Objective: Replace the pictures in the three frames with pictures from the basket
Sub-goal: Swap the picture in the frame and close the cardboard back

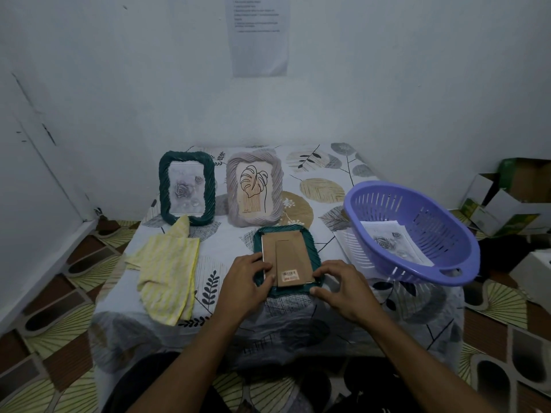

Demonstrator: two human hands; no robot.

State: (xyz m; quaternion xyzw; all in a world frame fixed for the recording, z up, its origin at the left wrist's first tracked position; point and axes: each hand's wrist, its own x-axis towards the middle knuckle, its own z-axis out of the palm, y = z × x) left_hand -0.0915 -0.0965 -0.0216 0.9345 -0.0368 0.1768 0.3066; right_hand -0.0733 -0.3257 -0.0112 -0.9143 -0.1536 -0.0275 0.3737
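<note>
A dark green frame [310, 244] lies face down at the table's middle, its brown cardboard back [286, 251] up. My left hand [246, 280] grips its near left corner and my right hand [343, 283] grips its near right corner, fingertips on the backing's edges. Behind it two frames stand upright: a dark green frame [162, 189] with a grey rose picture at the left, and a pale grey frame [277, 186] with a leaf line drawing. The purple basket [459, 234] at the right holds paper pictures [393, 244], the top one showing roses.
A yellow striped cloth [167, 269] lies crumpled on the table's left. The low table wears a leaf-patterned cover [322, 186] and stands against a white wall. Open cardboard boxes [512, 201] sit on the floor at the right. My knees are under the table's near edge.
</note>
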